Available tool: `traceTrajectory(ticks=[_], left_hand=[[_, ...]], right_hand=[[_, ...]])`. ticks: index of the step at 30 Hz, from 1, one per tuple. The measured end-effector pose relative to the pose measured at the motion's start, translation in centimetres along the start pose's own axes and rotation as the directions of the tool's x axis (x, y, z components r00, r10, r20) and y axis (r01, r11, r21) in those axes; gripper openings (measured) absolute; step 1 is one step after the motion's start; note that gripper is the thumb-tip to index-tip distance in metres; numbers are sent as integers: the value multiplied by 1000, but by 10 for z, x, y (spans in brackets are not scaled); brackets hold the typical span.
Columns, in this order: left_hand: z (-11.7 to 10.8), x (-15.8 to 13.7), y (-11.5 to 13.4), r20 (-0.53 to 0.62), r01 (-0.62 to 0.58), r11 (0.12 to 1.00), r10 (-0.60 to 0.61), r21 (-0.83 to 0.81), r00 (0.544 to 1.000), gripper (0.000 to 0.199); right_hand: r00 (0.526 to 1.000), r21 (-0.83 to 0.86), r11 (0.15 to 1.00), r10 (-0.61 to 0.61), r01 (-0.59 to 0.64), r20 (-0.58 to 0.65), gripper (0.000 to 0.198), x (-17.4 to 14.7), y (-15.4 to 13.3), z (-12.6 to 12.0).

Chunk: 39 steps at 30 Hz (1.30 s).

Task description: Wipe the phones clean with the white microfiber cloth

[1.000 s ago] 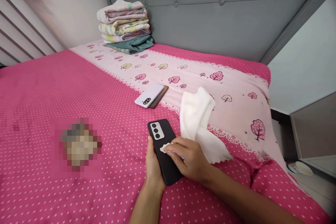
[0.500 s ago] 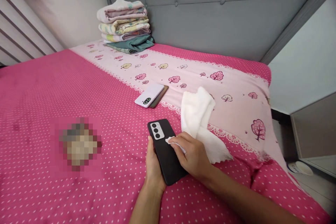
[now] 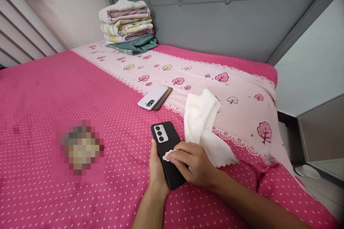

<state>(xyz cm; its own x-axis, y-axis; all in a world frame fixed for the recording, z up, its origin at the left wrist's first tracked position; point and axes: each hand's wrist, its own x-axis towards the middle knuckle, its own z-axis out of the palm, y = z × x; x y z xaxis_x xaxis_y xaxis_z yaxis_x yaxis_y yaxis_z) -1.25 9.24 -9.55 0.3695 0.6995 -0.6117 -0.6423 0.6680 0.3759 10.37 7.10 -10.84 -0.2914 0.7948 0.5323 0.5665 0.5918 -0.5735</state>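
Observation:
A black smartphone (image 3: 174, 175), back side up with a light camera block at its top left, rests in my left hand (image 3: 157, 170), which grips it from below and along its left edge. My right hand (image 3: 195, 162) pinches a small white wipe (image 3: 168, 155) against the middle of the phone's back. Part of the wipe is hidden under my fingers. Just right of the phone, a larger white cloth (image 3: 201, 114) lies crumpled on the bed, partly behind my right hand.
Beyond the phone, a lilac phone (image 3: 154, 96) lies partly over a brown one (image 3: 165, 100) on the pink bedspread (image 3: 115, 143). Folded bedding (image 3: 127, 25) is stacked against the grey headboard (image 3: 215, 25). A blurred-out patch (image 3: 82, 148) sits at left.
My right hand has slid the wipe down and to the left across the phone's back. The left hand and the phone stay where they were.

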Motion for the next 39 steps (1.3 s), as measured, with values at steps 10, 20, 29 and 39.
traceTrajectory(ticks=[10, 20, 29, 39], left_hand=[[3, -3, -1, -127, -76, 997, 79, 31, 989, 47], [3, -3, -1, -112, -69, 998, 70, 13, 991, 48], [1, -2, 1, 24, -13, 999, 13, -30, 1000, 60], [0, -2, -1, 18, 4, 999, -3, -34, 1000, 60]], right_hand=[[959, -91, 960, 255, -266, -122, 21, 0, 1, 4], [969, -56, 971, 227, -233, -93, 22, 0, 2, 2], [998, 1, 998, -60, 60, -7, 19, 1, -3, -2], [1000, -40, 999, 15, -16, -17, 20, 0, -2, 1]])
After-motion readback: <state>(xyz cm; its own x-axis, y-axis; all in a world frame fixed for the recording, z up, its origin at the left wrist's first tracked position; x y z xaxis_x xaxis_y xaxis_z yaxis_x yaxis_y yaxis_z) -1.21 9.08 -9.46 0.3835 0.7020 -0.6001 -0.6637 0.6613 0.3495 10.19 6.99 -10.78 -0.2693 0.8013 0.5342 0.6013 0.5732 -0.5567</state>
